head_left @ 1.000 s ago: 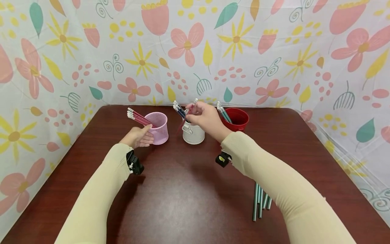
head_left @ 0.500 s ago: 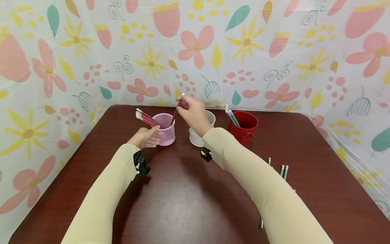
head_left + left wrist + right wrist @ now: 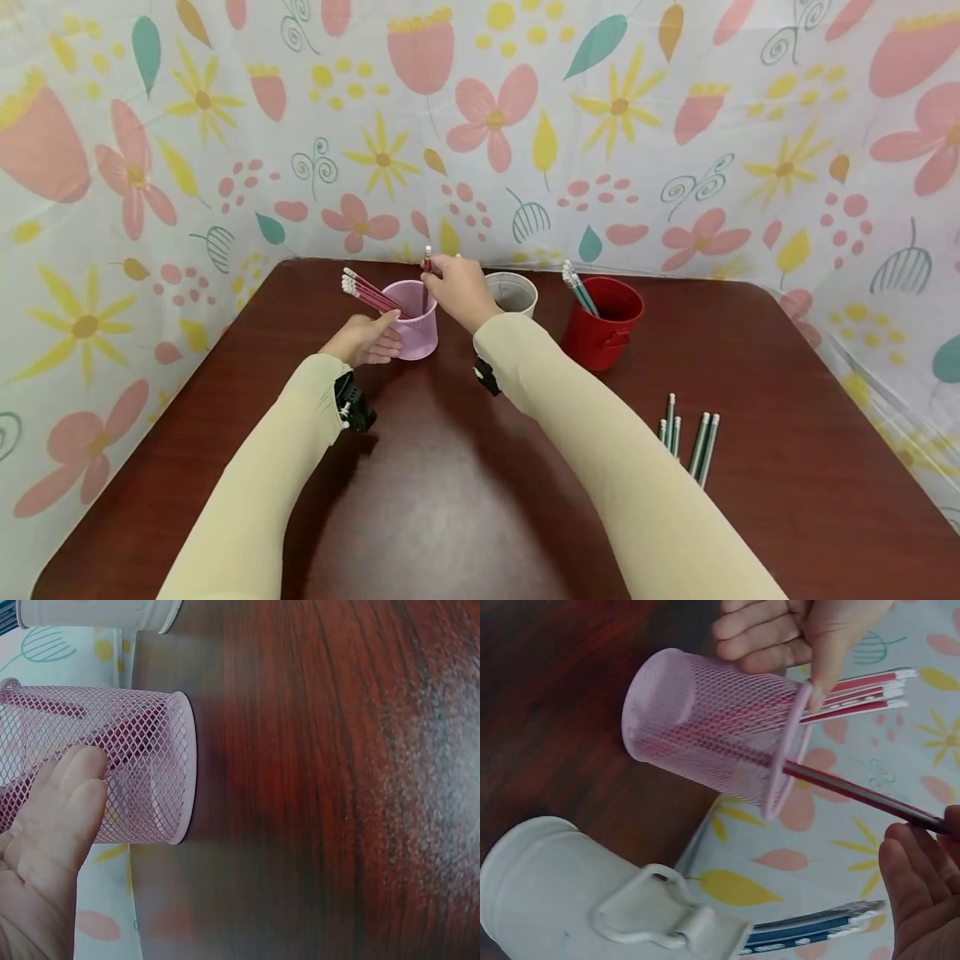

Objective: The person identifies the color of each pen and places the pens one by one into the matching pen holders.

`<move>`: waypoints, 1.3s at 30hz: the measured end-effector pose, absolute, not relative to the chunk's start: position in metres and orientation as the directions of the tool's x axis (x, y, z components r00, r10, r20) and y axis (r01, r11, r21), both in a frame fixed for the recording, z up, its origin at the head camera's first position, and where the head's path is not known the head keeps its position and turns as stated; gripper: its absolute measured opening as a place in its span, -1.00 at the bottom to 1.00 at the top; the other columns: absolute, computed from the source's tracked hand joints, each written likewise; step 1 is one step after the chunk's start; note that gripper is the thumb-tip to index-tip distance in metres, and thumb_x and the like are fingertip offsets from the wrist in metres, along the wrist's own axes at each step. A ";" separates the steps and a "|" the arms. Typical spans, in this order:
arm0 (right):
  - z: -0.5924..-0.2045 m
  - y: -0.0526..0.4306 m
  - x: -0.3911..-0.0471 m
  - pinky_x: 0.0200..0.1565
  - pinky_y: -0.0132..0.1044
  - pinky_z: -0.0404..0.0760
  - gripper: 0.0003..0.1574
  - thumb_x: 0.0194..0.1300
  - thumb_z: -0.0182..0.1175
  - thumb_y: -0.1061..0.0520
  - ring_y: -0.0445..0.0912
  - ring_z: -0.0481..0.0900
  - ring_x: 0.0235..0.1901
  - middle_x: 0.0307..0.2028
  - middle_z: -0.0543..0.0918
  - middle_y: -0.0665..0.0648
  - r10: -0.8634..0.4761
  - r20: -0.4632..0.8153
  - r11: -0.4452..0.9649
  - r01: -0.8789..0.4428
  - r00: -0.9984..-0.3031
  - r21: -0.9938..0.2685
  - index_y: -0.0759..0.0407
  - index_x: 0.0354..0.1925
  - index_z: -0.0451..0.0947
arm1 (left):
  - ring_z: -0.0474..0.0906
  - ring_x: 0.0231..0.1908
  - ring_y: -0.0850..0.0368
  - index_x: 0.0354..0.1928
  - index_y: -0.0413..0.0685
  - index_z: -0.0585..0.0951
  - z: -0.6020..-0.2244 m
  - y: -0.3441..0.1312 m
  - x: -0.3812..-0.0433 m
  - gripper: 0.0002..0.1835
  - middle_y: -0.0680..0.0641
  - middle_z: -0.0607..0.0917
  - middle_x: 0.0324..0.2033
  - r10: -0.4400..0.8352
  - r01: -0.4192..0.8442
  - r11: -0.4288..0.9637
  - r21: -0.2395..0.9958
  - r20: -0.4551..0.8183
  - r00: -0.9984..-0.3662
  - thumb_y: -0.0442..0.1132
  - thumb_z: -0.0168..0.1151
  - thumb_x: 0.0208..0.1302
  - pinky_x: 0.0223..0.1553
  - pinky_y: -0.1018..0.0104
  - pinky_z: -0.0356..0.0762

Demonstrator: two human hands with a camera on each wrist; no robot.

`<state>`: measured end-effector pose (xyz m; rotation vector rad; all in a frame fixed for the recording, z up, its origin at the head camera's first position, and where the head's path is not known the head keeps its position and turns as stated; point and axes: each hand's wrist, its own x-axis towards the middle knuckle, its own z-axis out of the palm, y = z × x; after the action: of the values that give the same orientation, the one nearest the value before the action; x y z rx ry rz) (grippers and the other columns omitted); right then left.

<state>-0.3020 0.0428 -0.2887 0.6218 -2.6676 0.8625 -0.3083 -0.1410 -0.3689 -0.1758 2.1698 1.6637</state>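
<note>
A pink mesh pencil cup [image 3: 417, 337] stands at the back left of the table, with several red pencils [image 3: 371, 293] leaning in it, white erasers up. My left hand [image 3: 363, 340] is at its near left side, thumb touching the rim and fingers extended along the mesh outside, as the left wrist view confirms. My right hand [image 3: 459, 292] pinches one red pencil [image 3: 862, 795] near its eraser end. In the right wrist view, this pencil's lower part is inside the pink cup. A white metal pail [image 3: 577, 892] stands just right of it, partly behind my right hand.
Dark blue pencils [image 3: 806, 934] poke out of the white pail. To the right, a red pail [image 3: 600, 333] holds several teal pencils [image 3: 579, 287]. Several green pencils [image 3: 701, 446] lie on the brown table [image 3: 810, 467], partly under my right sleeve. A flowered cloth hangs behind.
My right hand has carried the red pencil left from over the white pail and lowered it into the pink cup. My left hand stays at the cup. The head view has shifted slightly.
</note>
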 end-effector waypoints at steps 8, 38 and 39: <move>-0.312 0.038 -0.305 -0.26 -0.23 0.53 -0.82 0.30 0.18 0.17 -0.05 0.59 -0.41 -0.40 0.72 0.08 -0.270 0.378 0.773 -0.434 -0.886 -0.463 0.20 -0.31 0.70 | 0.63 -0.41 0.18 0.11 -0.57 0.41 -0.370 -0.141 -0.310 -0.34 -0.17 0.66 -0.31 0.123 -0.350 0.269 0.897 -0.392 -0.912 0.05 -0.09 0.47 -0.18 0.27 0.62; -0.324 0.017 -0.313 -0.13 -0.23 0.56 -0.76 0.30 0.21 0.10 -0.03 0.64 -0.17 -0.23 0.73 0.11 -0.135 0.226 0.732 -0.251 -0.965 -0.634 0.22 -0.17 0.69 | 0.64 -0.34 0.14 0.12 -0.57 0.42 -0.368 -0.141 -0.308 -0.33 -0.40 0.60 -0.01 0.107 -0.341 0.291 0.894 -0.385 -0.917 0.07 -0.11 0.47 -0.10 0.20 0.60; -0.324 0.018 -0.312 -0.12 -0.22 0.56 -0.76 0.30 0.20 0.11 -0.02 0.64 -0.15 -0.21 0.73 0.12 -0.145 0.225 0.731 -0.258 -0.963 -0.631 0.23 -0.16 0.68 | 0.64 -0.34 0.13 0.12 -0.57 0.42 -0.368 -0.141 -0.308 -0.32 -0.40 0.59 0.00 0.105 -0.343 0.288 0.894 -0.386 -0.916 0.07 -0.10 0.47 -0.08 0.19 0.60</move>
<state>-0.3123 0.0184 -0.3235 0.3251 -2.7717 1.0466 -0.3084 -0.1409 -0.3682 -0.2144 2.1924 1.6629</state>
